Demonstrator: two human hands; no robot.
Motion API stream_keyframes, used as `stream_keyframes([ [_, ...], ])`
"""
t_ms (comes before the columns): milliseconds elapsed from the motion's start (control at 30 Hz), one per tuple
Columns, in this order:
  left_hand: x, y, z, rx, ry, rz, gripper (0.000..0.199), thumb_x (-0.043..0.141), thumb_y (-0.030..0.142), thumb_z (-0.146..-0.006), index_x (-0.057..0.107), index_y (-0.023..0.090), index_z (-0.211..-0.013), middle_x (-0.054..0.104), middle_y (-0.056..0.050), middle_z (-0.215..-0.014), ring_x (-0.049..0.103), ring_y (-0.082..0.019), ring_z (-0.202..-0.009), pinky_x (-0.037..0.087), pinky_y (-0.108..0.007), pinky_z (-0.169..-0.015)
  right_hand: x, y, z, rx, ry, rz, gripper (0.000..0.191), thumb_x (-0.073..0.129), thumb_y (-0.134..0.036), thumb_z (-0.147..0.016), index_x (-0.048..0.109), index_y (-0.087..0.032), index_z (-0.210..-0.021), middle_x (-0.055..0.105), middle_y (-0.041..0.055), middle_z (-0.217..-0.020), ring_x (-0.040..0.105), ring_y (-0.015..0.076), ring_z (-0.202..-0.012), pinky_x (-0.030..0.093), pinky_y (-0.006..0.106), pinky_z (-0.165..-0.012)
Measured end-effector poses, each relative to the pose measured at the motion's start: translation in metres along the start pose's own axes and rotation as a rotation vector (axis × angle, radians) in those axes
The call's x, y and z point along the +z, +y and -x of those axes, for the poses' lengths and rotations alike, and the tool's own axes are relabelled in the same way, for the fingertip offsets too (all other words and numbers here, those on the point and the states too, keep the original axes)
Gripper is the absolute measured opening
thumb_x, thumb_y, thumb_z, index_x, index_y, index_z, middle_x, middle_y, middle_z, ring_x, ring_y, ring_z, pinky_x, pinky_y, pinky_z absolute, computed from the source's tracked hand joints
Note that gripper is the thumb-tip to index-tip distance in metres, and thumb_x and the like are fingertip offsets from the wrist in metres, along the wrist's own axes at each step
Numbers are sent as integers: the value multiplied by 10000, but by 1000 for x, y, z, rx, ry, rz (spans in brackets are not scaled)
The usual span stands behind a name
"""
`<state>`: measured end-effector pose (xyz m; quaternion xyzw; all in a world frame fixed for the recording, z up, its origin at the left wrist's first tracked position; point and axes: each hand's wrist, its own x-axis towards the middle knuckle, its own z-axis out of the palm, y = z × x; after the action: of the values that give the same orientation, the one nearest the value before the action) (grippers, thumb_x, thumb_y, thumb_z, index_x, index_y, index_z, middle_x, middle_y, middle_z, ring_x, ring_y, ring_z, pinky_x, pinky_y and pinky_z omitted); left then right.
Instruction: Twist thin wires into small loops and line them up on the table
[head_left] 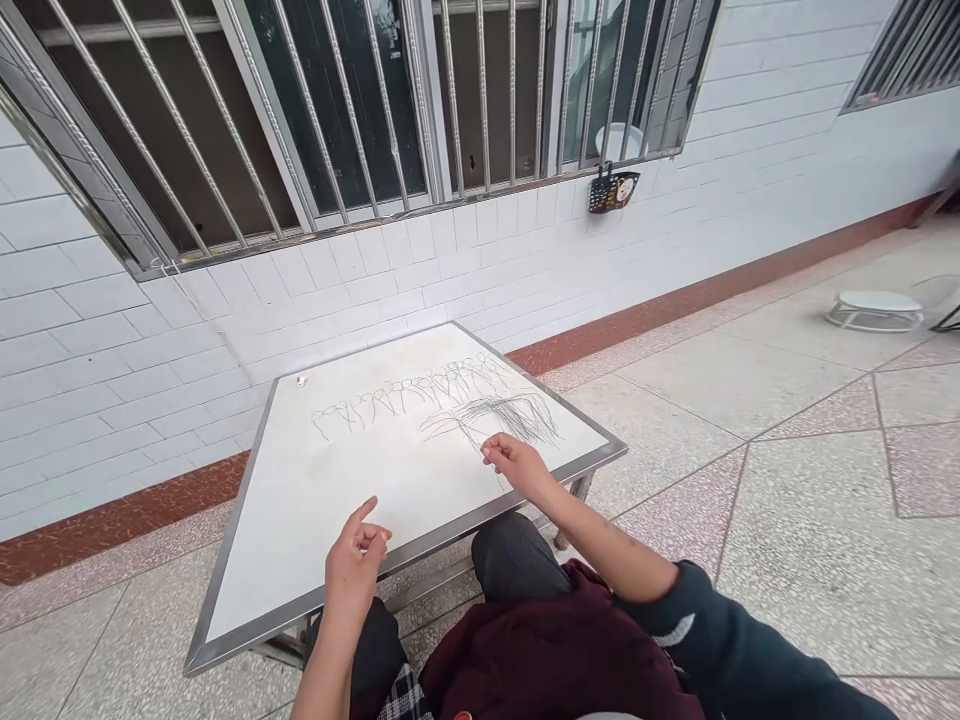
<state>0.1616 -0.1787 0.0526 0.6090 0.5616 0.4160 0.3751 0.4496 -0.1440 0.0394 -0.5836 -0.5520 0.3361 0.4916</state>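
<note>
My right hand (514,462) is closed in a pinch above the near right part of the white tabletop (330,530). A thin dark strand seems to run from its fingertips, too fine to follow fully. Just beyond it lies a loose bundle of long thin dark strands (510,412), wire-like or thread-like. Farther back, several looped strands (405,392) with splayed ends lie side by side in a row. My left hand (358,548) hovers over the near edge, index finger stretched out and the others loosely curled, with nothing visible in it.
A grey metal rim (420,548) edges the table, which stands against a white tiled wall (360,280). A small whitish object (301,381) lies at the far left corner. Above are barred windows (337,100) with a dark basket (611,190). A low round stool (876,308) stands right.
</note>
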Motion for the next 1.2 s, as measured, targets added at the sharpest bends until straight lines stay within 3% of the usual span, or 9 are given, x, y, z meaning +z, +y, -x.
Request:
stream_keyframes([
  [100,0,-19,-8,-25,48,-9,602,572,438,-727,540,139,-1248,644,-29,-755,599,-168,-675,543,-311,-633,0,14,-36,40,3,47,154,488,-308,-831,577,-182,-836,653,0,-755,541,109,-628,436,234,-624],
  [267,1,-47,-14,-55,137,-4,586,567,475,-714,562,158,-1206,635,-36,-777,579,-169,-636,524,-289,-530,21,29,-85,111,-60,165,152,476,-251,-895,599,-163,-890,669,16,-833,567,106,-648,464,241,-620],
  [433,9,-64,-12,-59,239,-39,593,503,544,-761,559,180,-1226,635,-49,-831,558,-173,-625,472,-280,-498,33,37,-111,162,-86,344,254,532,-339,-925,587,-133,-1064,624,54,-1002,617,150,-828,528,333,-735],
  [533,6,-71,-12,-38,281,-103,560,474,553,-784,581,200,-1205,648,-57,-882,594,-199,-710,482,-304,-586,35,42,-117,166,-75,445,269,529,-345,-927,577,-138,-1091,614,58,-1030,614,156,-852,528,343,-750],
  [700,-31,-82,-23,-42,323,-271,464,469,470,-813,579,239,-1200,663,-27,-938,612,-202,-816,473,-331,-765,31,48,-120,114,-32,589,170,467,-258,-936,593,-154,-982,625,63,-902,573,164,-788,464,300,-688],
  [833,-67,-91,-32,-85,446,-362,432,462,410,-818,579,246,-1201,671,-22,-959,618,-203,-842,461,-328,-783,38,45,-116,-8,-15,662,134,494,-176,-893,600,-159,-972,578,141,-1075,492,273,-1041,439,349,-745],
  [967,-81,-98,-36,-111,519,-352,444,455,398,-825,564,225,-1220,666,-36,-951,623,-207,-839,462,-338,-802,87,33,-107,-176,-129,633,129,552,-153,-854,623,-195,-953,560,111,-1100,466,269,-1098,449,353,-807],
  [1100,-79,-105,-37,-122,530,-294,471,479,411,-811,563,209,-1228,668,-37,-915,631,-205,-806,476,-336,-789,172,15,-105,-283,-317,535,125,542,-226,-880,635,-227,-963,598,36,-1006,537,195,-1000,465,309,-801],
  [1200,-78,-109,-36,-132,544,-231,504,481,437,-813,544,187,-1246,664,-30,-875,630,-185,-765,485,-318,-775,231,1,-121,-286,-368,479,149,512,-211,-900,617,-223,-1004,600,23,-1016,546,151,-993,453,255,-788],
])
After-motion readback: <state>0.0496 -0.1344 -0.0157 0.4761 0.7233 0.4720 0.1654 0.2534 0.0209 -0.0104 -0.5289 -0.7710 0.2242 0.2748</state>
